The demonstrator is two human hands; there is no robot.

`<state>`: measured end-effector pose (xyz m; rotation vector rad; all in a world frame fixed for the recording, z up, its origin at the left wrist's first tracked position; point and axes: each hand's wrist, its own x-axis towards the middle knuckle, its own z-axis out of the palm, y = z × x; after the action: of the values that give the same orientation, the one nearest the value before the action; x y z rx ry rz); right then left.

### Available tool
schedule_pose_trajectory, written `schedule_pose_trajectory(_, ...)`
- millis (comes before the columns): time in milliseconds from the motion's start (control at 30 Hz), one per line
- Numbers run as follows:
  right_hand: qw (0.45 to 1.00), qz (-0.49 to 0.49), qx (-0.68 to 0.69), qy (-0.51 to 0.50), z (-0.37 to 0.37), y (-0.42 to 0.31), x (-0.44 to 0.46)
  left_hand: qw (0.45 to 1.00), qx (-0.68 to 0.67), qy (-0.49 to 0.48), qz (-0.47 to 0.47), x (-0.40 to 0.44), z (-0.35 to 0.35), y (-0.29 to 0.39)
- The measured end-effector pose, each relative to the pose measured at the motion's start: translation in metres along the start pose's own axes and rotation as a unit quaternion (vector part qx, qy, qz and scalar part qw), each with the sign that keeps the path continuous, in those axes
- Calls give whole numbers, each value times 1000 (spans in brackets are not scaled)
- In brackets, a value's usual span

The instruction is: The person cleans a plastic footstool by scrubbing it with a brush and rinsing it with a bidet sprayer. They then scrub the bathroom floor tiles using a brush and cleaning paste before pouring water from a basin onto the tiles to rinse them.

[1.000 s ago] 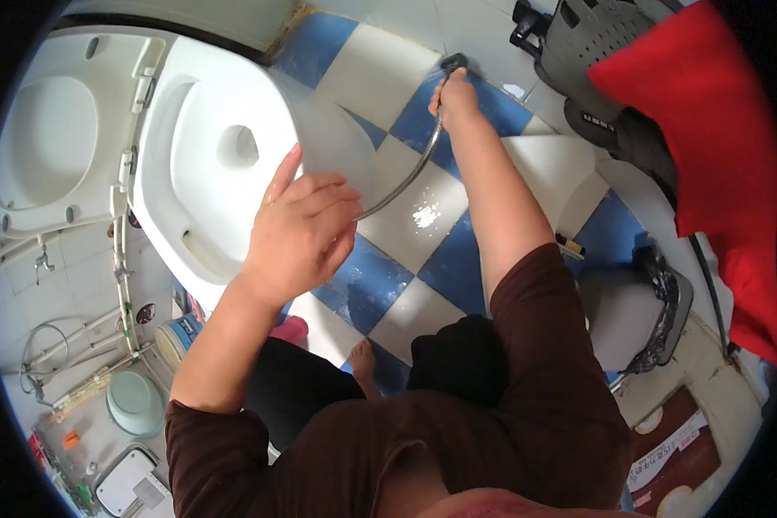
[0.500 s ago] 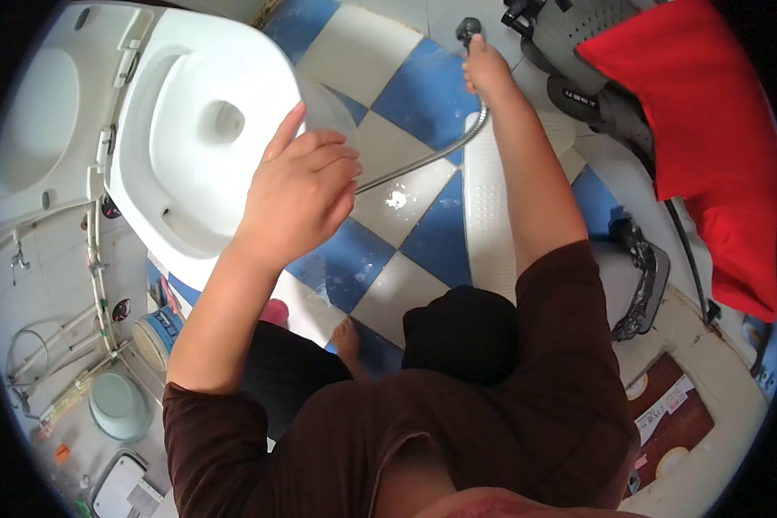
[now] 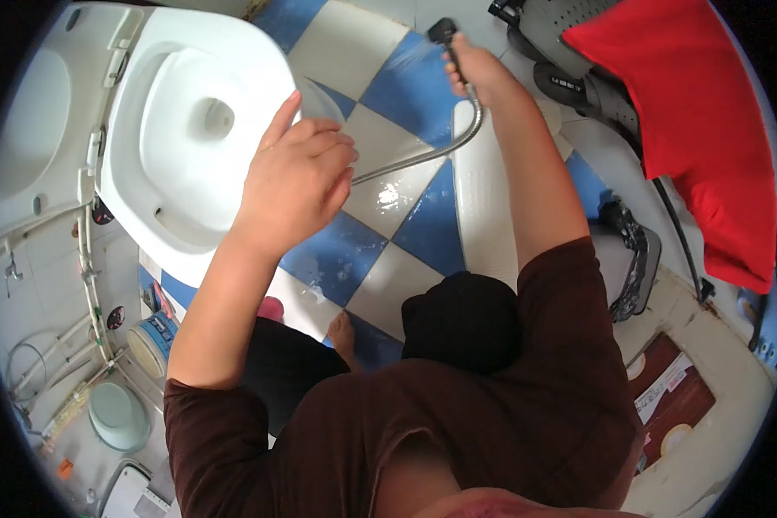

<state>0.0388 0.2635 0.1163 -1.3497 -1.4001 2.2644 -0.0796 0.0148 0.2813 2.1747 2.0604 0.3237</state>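
Note:
My right hand [image 3: 475,71] is closed around the handle of a black sprayer [image 3: 442,31] at the upper middle, and a faint spray leaves its head. From the handle a metal hose [image 3: 445,152] curves down and left to my left hand [image 3: 298,173]. That hand has its index finger stretched out and the others curled at the hose; the palm side is hidden. It is beside the rim of a white toilet bowl [image 3: 259,60], whose seat and lid [image 3: 69,104] are raised on the left. Wet patches shine on the blue and white floor tiles [image 3: 388,195].
At the upper right, a red cloth [image 3: 691,112] hangs over a grey perforated object [image 3: 557,39]. A lined bin [image 3: 643,268] stands right of my right arm. Lower left are a bucket [image 3: 151,344], a green basin [image 3: 119,416] and wall pipes [image 3: 86,259]. A foot [image 3: 341,335] shows below.
My right hand has moved up with the sprayer, whose head now points left with visible spray. The view has shifted, and the toilet appears farther up and left. My left hand keeps its pose.

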Motion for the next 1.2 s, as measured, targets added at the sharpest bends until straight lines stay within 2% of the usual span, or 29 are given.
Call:
schedule_pose_trajectory(67,997,50,-13,-56,13,4,-2,1000,3,-3,-1,2,0,0)
schedule_pose_trajectory(200,994,84,-12,-73,27,12,-3,1000,7,-8,-7,2,0,1)
schedule_pose_trajectory(300,994,61,44,-74,36,23,5,1000,8,-9,-6,4,0,1)
schedule_pose_trajectory(333,987,51,130,-76,39,24,10,1000,9,-11,-6,4,0,2)
schedule_pose_trajectory(433,962,15,270,-37,56,29,26,1000,15,-21,-13,5,0,3)
schedule_pose_trajectory(500,943,-27,329,-34,70,37,43,1000,5,-19,-8,6,0,2)
schedule_pose_trajectory(600,913,-29,407,-1,90,37,59,1000,0,-20,-9,8,-1,1)
schedule_pose_trajectory(833,867,-72,480,112,114,25,100,999,6,-24,-28,8,0,1)
schedule_pose_trajectory(1033,890,14,454,39,129,28,121,999,9,-34,-34,10,-1,2)
schedule_pose_trajectory(1167,856,27,514,48,132,27,134,998,14,-45,-39,11,-2,2)
schedule_pose_trajectory(1200,870,45,492,16,131,29,137,998,13,-48,-40,11,-2,2)
